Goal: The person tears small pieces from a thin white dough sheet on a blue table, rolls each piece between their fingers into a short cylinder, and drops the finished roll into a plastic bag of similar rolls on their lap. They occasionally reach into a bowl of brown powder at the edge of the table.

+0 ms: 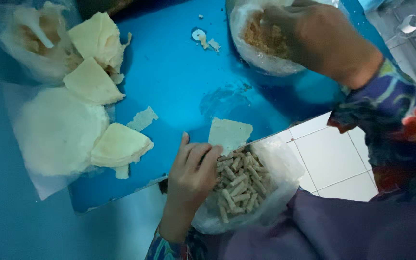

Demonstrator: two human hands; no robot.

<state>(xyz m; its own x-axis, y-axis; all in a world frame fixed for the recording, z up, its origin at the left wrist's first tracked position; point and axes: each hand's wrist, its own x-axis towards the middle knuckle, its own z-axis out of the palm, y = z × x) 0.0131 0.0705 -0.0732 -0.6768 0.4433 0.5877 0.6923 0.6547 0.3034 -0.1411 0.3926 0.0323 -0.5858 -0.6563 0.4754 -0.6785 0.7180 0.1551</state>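
Left hand point(191, 175), fingers curled into bag of stick pieces point(239, 188), lower centre; grasp unclear. Right hand point(314, 33), fingers buried in crumb bag point(261, 43), upper right. Risk: overhanging lower bag slipping off blue table point(169, 72).

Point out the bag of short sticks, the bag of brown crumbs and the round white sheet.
bag of short sticks point(239, 185), head view, on the sticks.
bag of brown crumbs point(261, 36), head view, on the crumbs.
round white sheet point(56, 132), head view, its middle.

A blue board point(179, 82) carries everything. Just beyond the left hand point(188, 178) lies a torn wrapper piece point(229, 134); to its left sit folded wrappers point(120, 147) and a round stack point(58, 130). Beneath the right hand point(314, 33) rests a bag of crumbs point(261, 43).
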